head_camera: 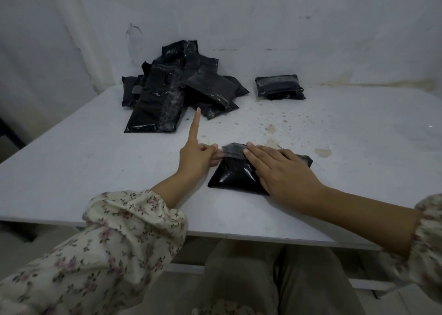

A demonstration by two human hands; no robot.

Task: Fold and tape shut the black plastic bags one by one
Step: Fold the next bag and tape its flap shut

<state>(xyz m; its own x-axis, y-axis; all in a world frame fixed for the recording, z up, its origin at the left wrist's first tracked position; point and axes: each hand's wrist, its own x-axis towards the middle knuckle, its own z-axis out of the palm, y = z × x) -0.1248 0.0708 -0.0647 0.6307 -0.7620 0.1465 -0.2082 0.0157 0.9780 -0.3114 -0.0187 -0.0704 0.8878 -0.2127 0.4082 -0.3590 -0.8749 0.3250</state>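
Loose bag pile (pixel 167 94) and taped stack (pixel 278 86) lie beyond the pinched bag (pixel 234 176)

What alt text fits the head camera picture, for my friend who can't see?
The right hand presses flat on a black bag on a white table while the left hand pinches its folded end, forefinger raised. A pile of bags lies behind.

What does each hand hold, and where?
The left hand pinches the folded top edge of the black bag; the right hand only presses flat on it.
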